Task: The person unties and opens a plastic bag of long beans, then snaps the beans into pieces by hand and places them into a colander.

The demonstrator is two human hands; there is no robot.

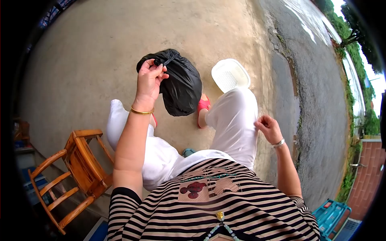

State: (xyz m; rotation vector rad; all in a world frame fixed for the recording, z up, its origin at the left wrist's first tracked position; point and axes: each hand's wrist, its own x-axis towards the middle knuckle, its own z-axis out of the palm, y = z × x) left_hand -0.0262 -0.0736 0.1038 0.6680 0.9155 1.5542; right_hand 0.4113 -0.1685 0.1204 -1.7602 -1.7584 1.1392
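A full black plastic bag (183,82) is in front of my feet, its neck gathered into a twisted or knotted top. My left hand (149,80) grips that top between thumb and fingers, arm stretched forward over the bag. Whether the bag's underside touches the ground cannot be made out. My right hand (270,128) is beside my right knee, close to the white trouser leg (235,116), fingers curled in and nothing visible in them. A white perforated plastic basket (229,75) lies just beyond that knee.
A wooden chair (84,164) stands at my left. Low at the right is a teal plastic item (330,217). The concrete floor (108,44) meets a wet grey road (321,108) on the right, with a brick wall (365,176) farther along.
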